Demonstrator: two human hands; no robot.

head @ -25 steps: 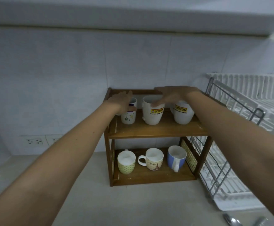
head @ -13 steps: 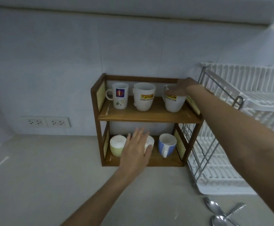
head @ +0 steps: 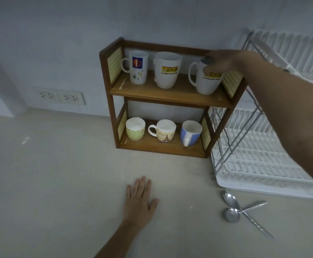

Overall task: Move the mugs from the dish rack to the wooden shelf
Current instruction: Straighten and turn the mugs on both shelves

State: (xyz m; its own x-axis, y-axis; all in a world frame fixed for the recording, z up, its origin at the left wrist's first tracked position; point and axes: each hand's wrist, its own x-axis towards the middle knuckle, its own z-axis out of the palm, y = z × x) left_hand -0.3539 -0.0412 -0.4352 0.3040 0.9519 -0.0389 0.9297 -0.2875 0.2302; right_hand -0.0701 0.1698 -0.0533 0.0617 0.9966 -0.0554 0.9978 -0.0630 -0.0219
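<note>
The wooden shelf [head: 170, 94] stands against the wall with three mugs on each level. On top are a white mug with a blue and red logo [head: 138, 71], a white Jotun mug [head: 167, 71] and a second Jotun mug [head: 206, 84] at the right end. My right hand [head: 224, 62] grips the rim of that second mug from above as it stands on the board. Below are a green patterned cup [head: 135, 130], a cream mug with a tower picture [head: 165, 134] and a blue striped mug [head: 190, 134]. My left hand [head: 139, 200] lies flat on the counter, fingers apart. The white dish rack [head: 263, 164] shows no mugs.
The dish rack stands right beside the shelf, its metal frame touching the shelf's right side. Two spoons [head: 232, 214] lie crossed on the counter in front of the rack. Wall sockets [head: 58, 95] sit to the left of the shelf. The beige counter spreads out to the left.
My left hand has left the top shelf, passed in front of the lower one and come down flat on the counter. My right hand moved from the middle Jotun mug to the right one.
</note>
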